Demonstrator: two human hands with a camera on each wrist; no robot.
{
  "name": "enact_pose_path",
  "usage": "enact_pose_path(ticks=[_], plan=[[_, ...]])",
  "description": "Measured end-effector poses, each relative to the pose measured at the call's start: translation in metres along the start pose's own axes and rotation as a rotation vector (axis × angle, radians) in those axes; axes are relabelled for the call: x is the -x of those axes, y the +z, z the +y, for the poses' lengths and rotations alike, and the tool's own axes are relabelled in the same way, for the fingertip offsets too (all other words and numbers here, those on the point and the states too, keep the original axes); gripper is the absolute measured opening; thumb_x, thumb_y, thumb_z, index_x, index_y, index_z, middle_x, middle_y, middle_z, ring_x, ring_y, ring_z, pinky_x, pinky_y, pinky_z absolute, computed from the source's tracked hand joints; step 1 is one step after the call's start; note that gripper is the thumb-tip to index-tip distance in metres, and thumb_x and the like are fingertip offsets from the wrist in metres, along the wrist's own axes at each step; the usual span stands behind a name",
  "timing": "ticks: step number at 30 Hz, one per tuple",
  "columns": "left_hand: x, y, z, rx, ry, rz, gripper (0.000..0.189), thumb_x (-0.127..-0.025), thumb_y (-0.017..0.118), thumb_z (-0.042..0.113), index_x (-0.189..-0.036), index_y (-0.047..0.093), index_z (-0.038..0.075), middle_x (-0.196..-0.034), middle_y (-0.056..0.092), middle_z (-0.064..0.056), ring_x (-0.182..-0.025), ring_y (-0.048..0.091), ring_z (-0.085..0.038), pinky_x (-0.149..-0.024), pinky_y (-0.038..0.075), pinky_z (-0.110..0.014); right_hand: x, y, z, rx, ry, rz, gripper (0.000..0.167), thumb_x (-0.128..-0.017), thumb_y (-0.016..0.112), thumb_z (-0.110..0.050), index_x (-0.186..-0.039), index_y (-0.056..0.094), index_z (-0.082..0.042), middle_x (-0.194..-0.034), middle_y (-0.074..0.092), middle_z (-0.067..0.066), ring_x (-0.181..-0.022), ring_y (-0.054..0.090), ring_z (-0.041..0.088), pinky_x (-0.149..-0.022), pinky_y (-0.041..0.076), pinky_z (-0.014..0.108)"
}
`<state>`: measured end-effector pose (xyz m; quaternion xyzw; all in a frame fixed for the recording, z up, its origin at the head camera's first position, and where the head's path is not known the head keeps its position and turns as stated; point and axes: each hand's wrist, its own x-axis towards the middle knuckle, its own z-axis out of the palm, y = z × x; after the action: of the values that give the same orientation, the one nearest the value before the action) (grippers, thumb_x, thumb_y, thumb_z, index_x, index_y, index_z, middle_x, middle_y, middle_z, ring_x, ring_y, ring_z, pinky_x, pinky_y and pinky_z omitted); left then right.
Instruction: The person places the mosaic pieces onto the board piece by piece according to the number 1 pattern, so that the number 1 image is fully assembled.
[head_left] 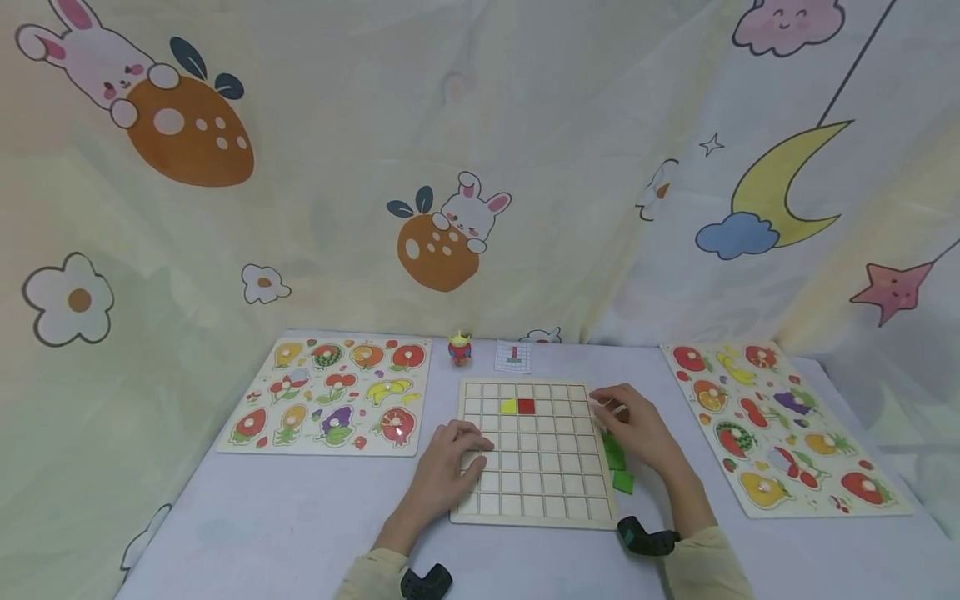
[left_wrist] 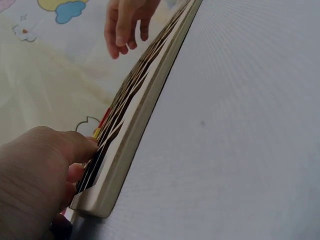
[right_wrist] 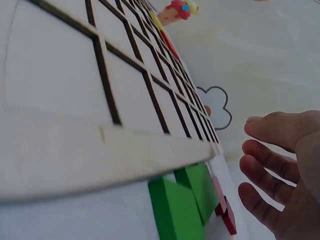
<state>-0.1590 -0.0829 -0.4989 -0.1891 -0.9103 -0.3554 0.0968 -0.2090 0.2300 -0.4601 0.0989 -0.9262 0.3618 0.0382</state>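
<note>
A wooden grid board (head_left: 533,525) lies on the table in the head view. In one of its upper rows sit a yellow piece (head_left: 509,406) and, right beside it, a red square tile (head_left: 527,406). My left hand (head_left: 450,467) rests at the board's left side, fingers and thumb reaching over the squares. My right hand (head_left: 633,425) hovers by the upper right edge, its fingers loosely bent and holding nothing. Below it, green tiles (head_left: 622,481) lie along that edge. The right wrist view also shows red pieces (right_wrist: 228,215) beyond the green ones, which my right hand covers in the head view.
Fruit-picture boards lie left (head_left: 322,450) and right (head_left: 825,510). Behind the grid board stand a small toy figure (head_left: 460,348) and a card with a grid pattern (head_left: 513,357). A printed curtain (head_left: 570,108) hangs at the table's back.
</note>
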Motion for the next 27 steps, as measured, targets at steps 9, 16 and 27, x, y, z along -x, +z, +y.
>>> enact_pose_path(ticks=[9,16,27], plan=[[0.0,0.001,0.001,0.005,-0.007,-0.009,0.018,-0.086,0.067,0.02,-0.103,0.068,0.027,-0.113,0.054,0.008,-0.102,0.045,-0.009,-0.084,0.045,-0.032,0.009,-0.001,0.018,0.034,0.08,0.022,0.025,-0.092,0.059,-0.02,-0.116,0.062,-0.013,-0.105,0.059,0.005,-0.093,0.054,0.019,-0.083,0.047,0.035],[0.0,0.002,0.0,-0.003,0.004,-0.001,0.018,-0.085,0.067,0.02,-0.102,0.068,0.027,-0.113,0.055,0.008,-0.102,0.045,-0.009,-0.083,0.046,-0.031,0.013,-0.01,0.029,0.063,0.086,0.056,0.025,-0.092,0.06,-0.018,-0.116,0.061,-0.011,-0.108,0.059,0.006,-0.095,0.055,0.02,-0.081,0.048,0.035],[-0.001,0.002,-0.001,-0.003,-0.013,-0.004,0.018,-0.086,0.067,0.021,-0.102,0.068,0.027,-0.113,0.055,0.008,-0.102,0.045,-0.008,-0.084,0.046,-0.03,0.015,-0.018,0.04,0.099,0.115,0.013,0.033,-0.089,0.063,-0.018,-0.12,0.06,-0.008,-0.107,0.057,0.01,-0.089,0.053,0.02,-0.073,0.044,0.029]])
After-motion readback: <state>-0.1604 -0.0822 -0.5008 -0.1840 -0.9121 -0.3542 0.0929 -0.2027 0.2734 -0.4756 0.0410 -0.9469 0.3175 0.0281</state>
